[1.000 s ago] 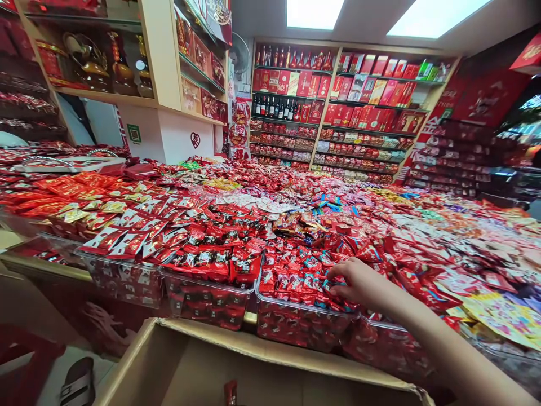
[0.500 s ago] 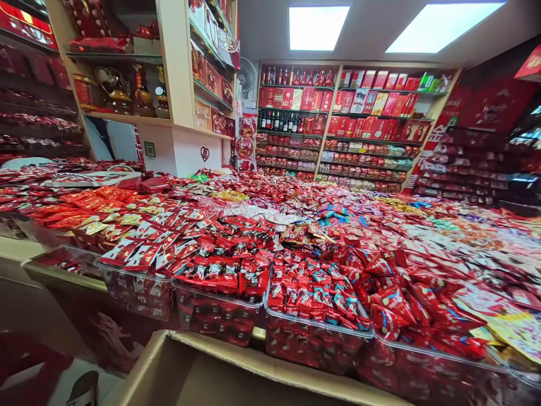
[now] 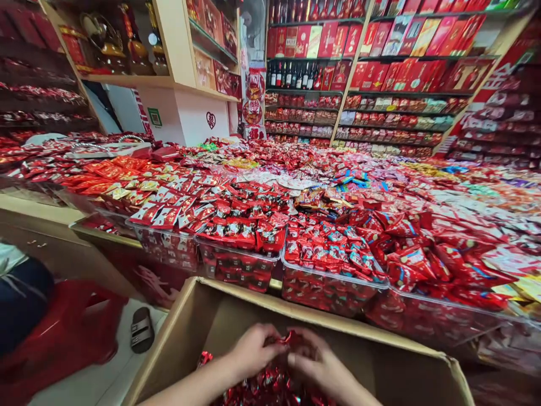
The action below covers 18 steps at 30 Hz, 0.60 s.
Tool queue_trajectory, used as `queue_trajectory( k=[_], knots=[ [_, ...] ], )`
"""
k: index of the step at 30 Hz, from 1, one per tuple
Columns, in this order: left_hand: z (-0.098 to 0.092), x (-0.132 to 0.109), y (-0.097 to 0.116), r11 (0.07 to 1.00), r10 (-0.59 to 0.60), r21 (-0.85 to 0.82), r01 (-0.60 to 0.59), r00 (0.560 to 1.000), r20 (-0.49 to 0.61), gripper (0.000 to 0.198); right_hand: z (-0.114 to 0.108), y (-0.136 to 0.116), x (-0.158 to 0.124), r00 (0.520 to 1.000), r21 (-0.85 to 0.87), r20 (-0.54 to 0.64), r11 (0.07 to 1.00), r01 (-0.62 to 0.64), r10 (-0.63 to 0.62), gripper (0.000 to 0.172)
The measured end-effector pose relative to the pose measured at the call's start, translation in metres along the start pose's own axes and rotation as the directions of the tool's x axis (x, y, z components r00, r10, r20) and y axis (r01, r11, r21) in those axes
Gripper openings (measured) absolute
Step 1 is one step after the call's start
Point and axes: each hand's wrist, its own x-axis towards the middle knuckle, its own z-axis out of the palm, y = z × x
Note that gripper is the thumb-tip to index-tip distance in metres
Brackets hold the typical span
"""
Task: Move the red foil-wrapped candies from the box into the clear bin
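Note:
Both my hands are inside an open cardboard box [image 3: 363, 349]. My left hand [image 3: 256, 351] is closed, with thumb and fingers pinched at the edge of a shiny red candy packet [image 3: 289, 338]. Facing it, my right hand [image 3: 315, 361] curls its fingers and thumb round the same red wrapping, somewhat blurred. Beneath the hands lies a heap of glossy red wrapped candies [image 3: 270, 389], partly covered by my wrists. The exact shape of the held packet is hidden by my fingers.
Clear plastic bins [image 3: 333, 287] heaped with red packets line the display beyond the box. At left are a red plastic stool [image 3: 88, 321], a seated person's dark-clothed leg [image 3: 27, 299] and a sandal [image 3: 142, 330]. Shelves of boxes and bottles [image 3: 291, 76] stand behind.
The view has tilted down, bringing more of the cardboard box into sight. My two hands, out of view before, now show inside it on the red packets.

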Motion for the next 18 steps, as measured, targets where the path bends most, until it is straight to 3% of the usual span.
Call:
queue_trajectory(
  k=[4,6,8,10,12,14,18],
  knots=[
    [-0.001,-0.003,0.012,0.998,0.028,-0.063,-0.028,1.000,-0.008,0.021,-0.010,0.004,0.008,0.994,-0.076,-0.112,0.997,-0.002,-0.006,0.030],
    [0.000,-0.004,0.016,0.968,0.039,-0.250,-0.031,0.999,0.027,0.026,-0.014,0.001,0.005,0.981,-0.129,-0.178,0.990,0.056,-0.078,0.029],
    [0.002,-0.004,0.018,0.854,0.020,-0.518,0.039,0.994,0.109,0.035,-0.016,-0.003,0.000,0.964,-0.170,-0.222,0.980,0.108,-0.145,0.025],
    [0.004,-0.004,0.020,0.723,0.019,-0.686,0.087,0.989,0.147,0.039,-0.015,-0.006,-0.003,0.962,-0.167,-0.215,0.977,0.134,-0.169,0.021],
    [0.005,-0.004,0.022,0.673,0.045,-0.738,0.041,0.994,0.096,0.036,-0.012,-0.007,-0.005,0.974,-0.064,-0.172,0.988,0.140,-0.149,0.022],
    [0.005,-0.004,0.023,0.680,0.087,-0.732,-0.038,0.996,0.029,0.032,-0.006,-0.005,-0.005,0.979,0.086,-0.164,0.987,0.136,-0.121,0.027],
    [0.006,-0.005,0.019,0.723,0.125,-0.683,-0.106,0.992,-0.021,0.030,0.007,0.000,-0.004,0.953,0.187,-0.288,0.970,0.152,-0.094,0.029]
  ],
)
